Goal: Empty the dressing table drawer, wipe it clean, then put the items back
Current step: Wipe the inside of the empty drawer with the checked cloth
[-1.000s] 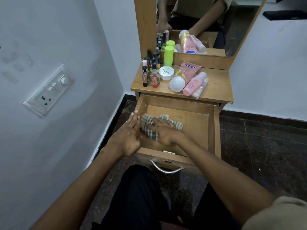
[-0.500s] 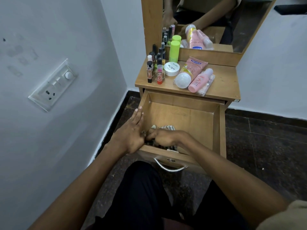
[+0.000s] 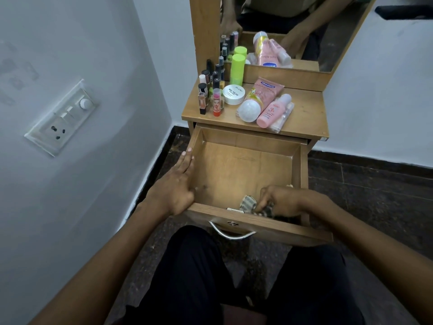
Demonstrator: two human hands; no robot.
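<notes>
Since the earlier frame the right hand (image 3: 280,201) has dragged the cloth (image 3: 251,204) to the drawer (image 3: 246,165) front-right corner, fingers bunched on it, left hand (image 3: 174,184) flat along the left wall; the toiletries (image 3: 253,99) crowd the tabletop and a jolt could topple them.

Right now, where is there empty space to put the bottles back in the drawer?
Most of the drawer floor is bare, from its back wall down to the hands. The left hand rests on the left wall; the right hand presses the cloth in the front right corner. The tabletop is crowded on its left, bare on its right side.
</notes>
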